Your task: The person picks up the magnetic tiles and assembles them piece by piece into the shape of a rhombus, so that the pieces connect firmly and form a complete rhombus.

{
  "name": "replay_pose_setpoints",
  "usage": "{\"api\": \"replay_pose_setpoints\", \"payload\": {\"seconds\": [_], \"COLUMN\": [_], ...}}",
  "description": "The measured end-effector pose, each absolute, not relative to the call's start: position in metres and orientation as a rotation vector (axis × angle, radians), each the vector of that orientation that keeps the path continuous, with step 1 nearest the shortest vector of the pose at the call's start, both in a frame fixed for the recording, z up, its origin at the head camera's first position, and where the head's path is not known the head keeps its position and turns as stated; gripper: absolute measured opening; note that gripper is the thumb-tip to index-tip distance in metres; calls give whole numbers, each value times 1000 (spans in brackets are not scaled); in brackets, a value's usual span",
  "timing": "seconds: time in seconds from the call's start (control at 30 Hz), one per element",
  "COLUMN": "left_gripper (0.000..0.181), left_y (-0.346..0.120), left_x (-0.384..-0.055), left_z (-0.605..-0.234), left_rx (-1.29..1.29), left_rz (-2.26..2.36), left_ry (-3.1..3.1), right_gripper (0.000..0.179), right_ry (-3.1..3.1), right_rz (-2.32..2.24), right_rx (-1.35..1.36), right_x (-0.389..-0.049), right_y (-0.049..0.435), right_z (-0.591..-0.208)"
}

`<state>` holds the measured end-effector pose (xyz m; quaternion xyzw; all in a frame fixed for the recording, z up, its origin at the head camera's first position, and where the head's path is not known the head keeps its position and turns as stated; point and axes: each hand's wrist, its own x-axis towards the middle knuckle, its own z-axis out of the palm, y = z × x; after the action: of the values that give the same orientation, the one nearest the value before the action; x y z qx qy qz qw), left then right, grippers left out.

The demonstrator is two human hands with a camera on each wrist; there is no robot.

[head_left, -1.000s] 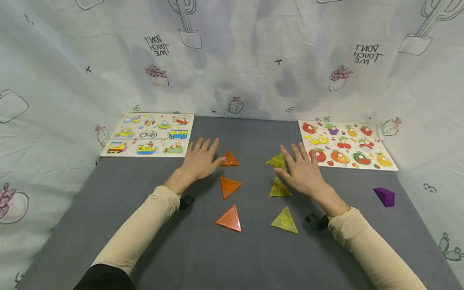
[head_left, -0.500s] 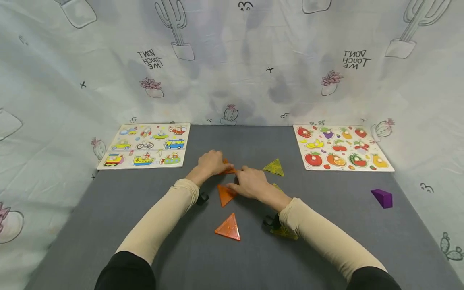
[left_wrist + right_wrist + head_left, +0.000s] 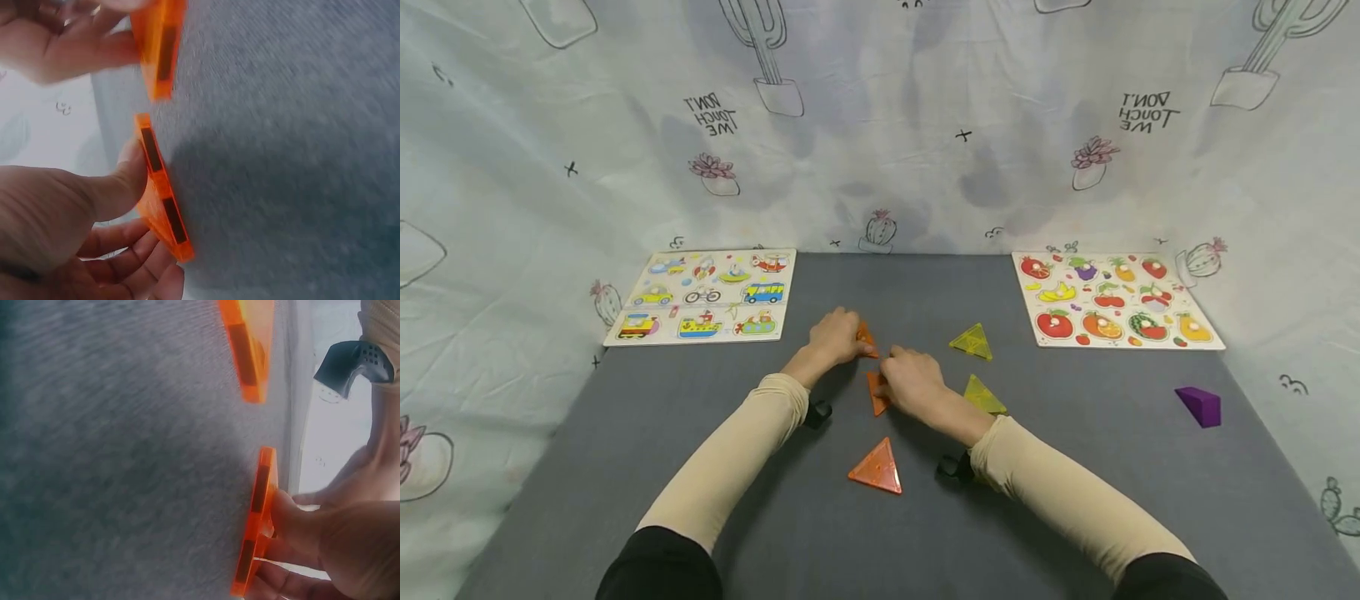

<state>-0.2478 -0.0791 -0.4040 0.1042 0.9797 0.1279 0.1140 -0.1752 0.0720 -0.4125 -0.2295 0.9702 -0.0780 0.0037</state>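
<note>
Flat grey fabric-covered tabletop (image 3: 820, 542) under the grip. Wrinkled white cactus-print cloth backdrop (image 3: 880, 108) beyond it and both sides, mirrored black lettering (image 3: 1146, 112), soft shadows (image 3: 985, 185).

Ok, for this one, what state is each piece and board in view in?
Far orange triangle: pinched in the left grip.
Middle orange triangle: pinched in the right grip, apart from the far one.
Near orange triangle: flat on the table, unheld.
Far yellow triangle: flat, unheld.
Nearer yellow triangle: unheld, partly hidden.
Purple block: resting, unheld.
Vehicle board: lying flat, unheld.
Fruit board: lying flat, unheld.
</note>
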Motion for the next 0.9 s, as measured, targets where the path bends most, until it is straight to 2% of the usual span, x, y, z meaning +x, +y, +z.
{"api": "replay_pose_setpoints", "payload": {"seconds": [0.27,0.4,0.57,0.73,0.9], "left_gripper": [51,51,49,38,28], "left_y": [-105,-111,-112,-114,-115], "left_x": [-241,-238,-236,-230,-224], "left_z": [-407,-409,-409,-407,-408], "left_rx": [223,253,288,339,415], "left_rz": [528,566,566,582,651], "left_ry": [2887,2913,2931,2951,2954], "right_gripper": [25,35,47,50,34], "right_ry": [3006,2954,2931,2951,3027], "right_rz": [-360,-355,-334,-551,-714], "right_rx": [-624,-586,-608,-545,-471], "right_x": [-176,-174,-172,-178,-187], "right_y": [80,82,83,91,105], "right_z": [-413,-409,-407,-408,-411]}}
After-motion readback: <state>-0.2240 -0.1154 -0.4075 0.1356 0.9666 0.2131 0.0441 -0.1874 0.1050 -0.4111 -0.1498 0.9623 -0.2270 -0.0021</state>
